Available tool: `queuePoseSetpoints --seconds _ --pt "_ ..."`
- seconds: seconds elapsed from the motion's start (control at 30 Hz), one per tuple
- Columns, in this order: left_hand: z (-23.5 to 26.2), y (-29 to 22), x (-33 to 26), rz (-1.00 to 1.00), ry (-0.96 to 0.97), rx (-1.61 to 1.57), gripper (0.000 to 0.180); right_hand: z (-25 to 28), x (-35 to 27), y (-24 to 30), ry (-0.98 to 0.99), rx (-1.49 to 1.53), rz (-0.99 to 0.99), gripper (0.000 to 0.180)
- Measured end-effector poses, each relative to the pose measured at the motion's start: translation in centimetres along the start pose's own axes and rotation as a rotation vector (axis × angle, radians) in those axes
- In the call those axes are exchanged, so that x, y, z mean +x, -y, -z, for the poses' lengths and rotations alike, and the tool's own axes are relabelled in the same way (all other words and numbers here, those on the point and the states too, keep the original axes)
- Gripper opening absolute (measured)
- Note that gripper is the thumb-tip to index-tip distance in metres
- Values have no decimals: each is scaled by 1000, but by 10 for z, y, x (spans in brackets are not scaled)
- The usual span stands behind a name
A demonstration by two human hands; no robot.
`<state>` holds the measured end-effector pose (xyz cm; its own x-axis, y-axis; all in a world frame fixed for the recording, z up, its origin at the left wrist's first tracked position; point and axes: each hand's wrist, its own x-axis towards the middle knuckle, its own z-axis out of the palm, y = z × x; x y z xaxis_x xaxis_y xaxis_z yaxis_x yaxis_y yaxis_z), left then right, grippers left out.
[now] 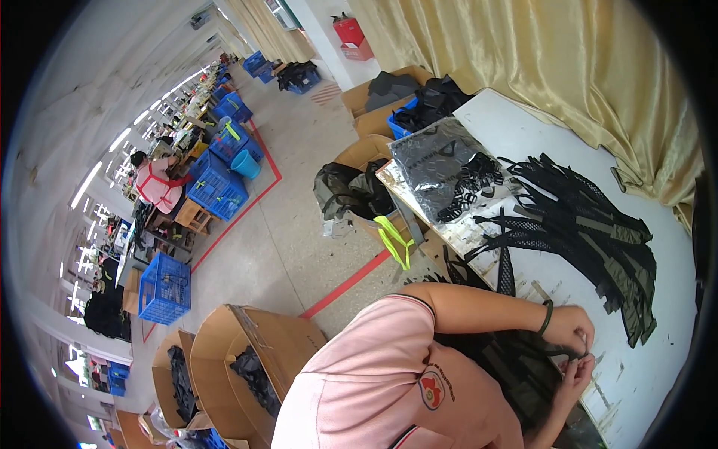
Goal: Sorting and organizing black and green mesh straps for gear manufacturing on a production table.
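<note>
My left hand (572, 328), with a black band on its wrist, and my right hand (574, 382) meet at the near edge of a white worktable (523, 135). Both pinch a small black strap piece (570, 353) between the fingers. Under my forearms lies a dark fabric piece (516, 374), partly hidden by my pink shirt. Beyond my hands on the table is a heap of black mesh and olive strap pieces (598, 232).
A clear plastic bag of black buckles (449, 168) lies at the table's far end. Cardboard boxes of dark fabric (247, 359) stand on the floor at lower left. Blue crates (164, 288) and a seated person in pink (157, 183) are farther off. Gold curtains (538, 52) hang behind the table.
</note>
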<state>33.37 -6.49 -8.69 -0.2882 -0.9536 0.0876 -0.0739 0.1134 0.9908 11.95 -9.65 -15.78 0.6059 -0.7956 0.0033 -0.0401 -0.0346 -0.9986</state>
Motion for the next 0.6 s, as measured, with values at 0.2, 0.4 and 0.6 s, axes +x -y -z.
queuePoseSetpoints --seconds 0.2,0.4,0.6 --pt "7 20 0 -29 -94 255 34 -27 9 39 -511 75 -21 21" --pt "30 1 1 337 -26 199 34 -35 22 58 -334 -318 221 6" --pt "13 -9 6 470 -8 -112 29 3 29 52 -349 135 -1 6"
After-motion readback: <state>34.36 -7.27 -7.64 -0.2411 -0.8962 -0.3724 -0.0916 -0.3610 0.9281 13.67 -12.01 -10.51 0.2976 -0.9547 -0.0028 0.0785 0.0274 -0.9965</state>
